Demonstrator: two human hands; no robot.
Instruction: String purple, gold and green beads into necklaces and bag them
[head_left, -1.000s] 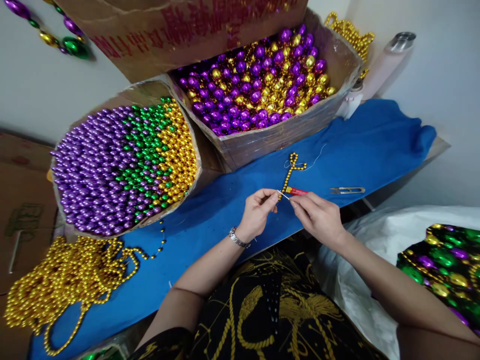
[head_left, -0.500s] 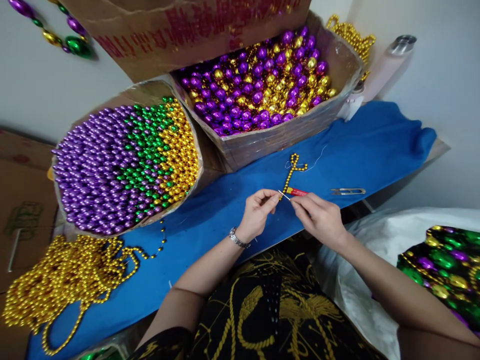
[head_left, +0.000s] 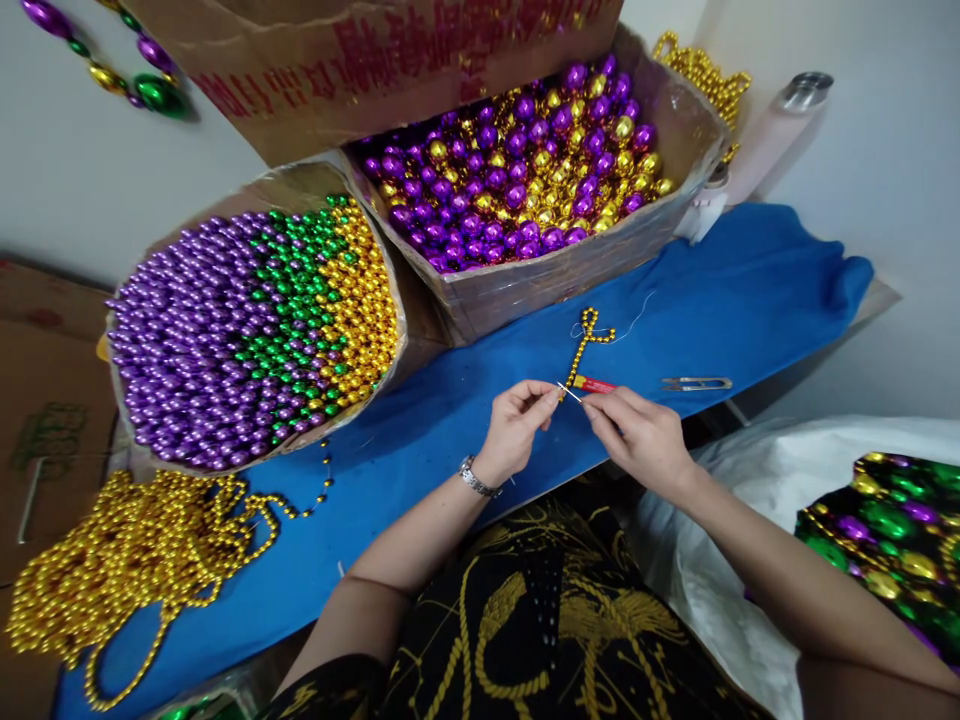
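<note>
My left hand (head_left: 517, 425), with a metal-band watch at the wrist, pinches the lower end of a short gold bead strand (head_left: 577, 358). The strand runs away over the blue cloth to a small loop, with thin white thread at its far end. Between thumb and fingers my right hand (head_left: 637, 432) holds a thin silvery needle-like tool (head_left: 571, 393), its tip at the left fingertips. Just beyond the right fingers lies a red tube with a yellow end (head_left: 596, 385). Exactly where the tip meets the beads is too small to tell.
Two cardboard boxes (head_left: 570, 275) of purple, green and gold beads stand behind the blue cloth (head_left: 450, 420). Gold bead strands (head_left: 142, 550) are heaped at left. Thread snips (head_left: 697, 383) lie at right, a pink bottle (head_left: 776, 135) behind, and a white sack (head_left: 720, 520) of beads beside me.
</note>
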